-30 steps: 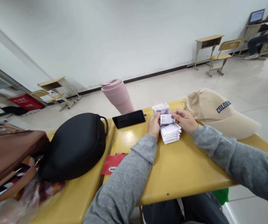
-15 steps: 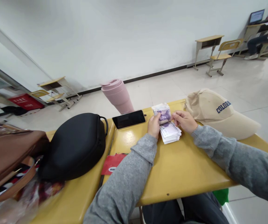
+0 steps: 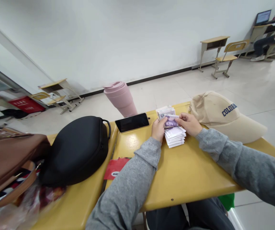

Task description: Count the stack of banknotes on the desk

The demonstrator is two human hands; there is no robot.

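A wad of purple-and-white banknotes point(image 3: 166, 111) is pinched in my left hand point(image 3: 158, 128), its thumb across the front. My right hand point(image 3: 189, 123) has its fingertips closed on the right end of the top banknote point(image 3: 173, 117), which is bent down over the wad. Just below, a fanned stack of banknotes point(image 3: 175, 137) lies on the yellow desk point(image 3: 187, 169), partly under the held wad. The far ends of the right fingers are hard to make out.
A beige cap point(image 3: 214, 111) lies right of my right hand. Leftward are a black phone point(image 3: 132, 122), a pink tumbler point(image 3: 121, 99), a red packet point(image 3: 114, 167), a black case point(image 3: 80, 150) and a brown bag point(image 3: 12, 156). Someone sits by a laptop point(image 3: 263, 17) far right.
The top banknote of the wad has been folded down toward me by my right fingers, baring another note behind it. My left hand keeps its place.
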